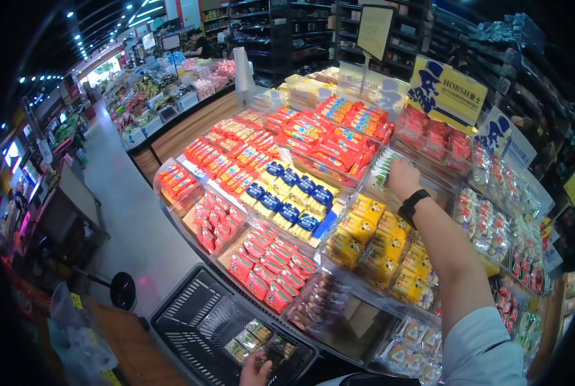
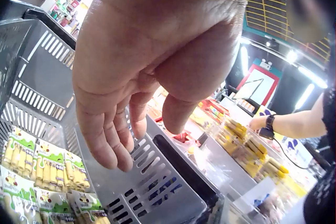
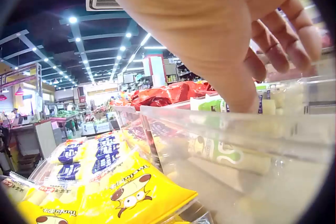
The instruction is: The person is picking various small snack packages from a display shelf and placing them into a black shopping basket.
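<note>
Head | green-white packets (image 1: 380, 170) | at right hand (image 1: 403, 179); more near left hand (image 1: 255, 370)

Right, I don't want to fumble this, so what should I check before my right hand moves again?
- Right hand at the bin of green-and-white packets: ok.
- Secure hold on a packet there: cannot tell; the contact isn't clear.
- Left hand free: ok, it holds nothing and hangs loosely by the basket.
- Room in the basket: ok, the packets inside leave much of its floor bare.
- Similar-looking packets in bin and basket: ok, both have green-and-white print.
- Basket steady: cannot tell; its support is hidden.
</note>
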The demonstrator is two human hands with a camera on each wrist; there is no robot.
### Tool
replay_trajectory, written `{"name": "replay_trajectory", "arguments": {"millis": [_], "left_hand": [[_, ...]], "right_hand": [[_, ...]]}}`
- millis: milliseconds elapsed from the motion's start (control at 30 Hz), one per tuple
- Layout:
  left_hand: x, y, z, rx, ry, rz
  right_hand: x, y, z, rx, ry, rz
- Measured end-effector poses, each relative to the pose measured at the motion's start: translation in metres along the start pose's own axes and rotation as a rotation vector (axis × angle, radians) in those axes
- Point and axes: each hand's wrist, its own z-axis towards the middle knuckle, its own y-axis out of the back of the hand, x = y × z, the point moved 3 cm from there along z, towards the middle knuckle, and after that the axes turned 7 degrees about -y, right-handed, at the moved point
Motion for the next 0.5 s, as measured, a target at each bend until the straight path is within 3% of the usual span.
{"name": "replay_trajectory", "arguments": {"millis": [67, 233, 300, 367, 400, 433, 500], "left_hand": [[0.003, 0.003, -0.001, 0.003, 0.01, -0.017], [-0.007, 0.006, 0.001, -0.009, 0.043, -0.02], [0.002, 0.01, 0.01, 0.03, -0.068, 0.188], [0.034, 0.015, 0.023, 0.038, -0.065, 0.264], [0.022, 0.015, 0.026, 0.051, -0.064, 0.338], [0.018, 0.02, 0.027, 0.17, 0.239, 0.39], [0.026, 0.022, 0.034, 0.181, 0.292, 0.489]], "right_hand": [[0.001, 0.002, 0.0, -0.102, 0.017, -0.024], [-0.004, -0.018, 0.012, 0.116, 0.039, 0.146], [-0.008, -0.021, 0.013, 0.105, 0.03, 0.167], [-0.007, -0.013, 0.009, 0.099, 0.027, 0.188], [-0.007, -0.007, 0.006, 0.112, 0.018, 0.183], [-0.008, -0.001, 0.003, 0.124, 0.008, 0.179], [-0.011, 0.003, -0.001, 0.083, 0.025, 0.225]]}}
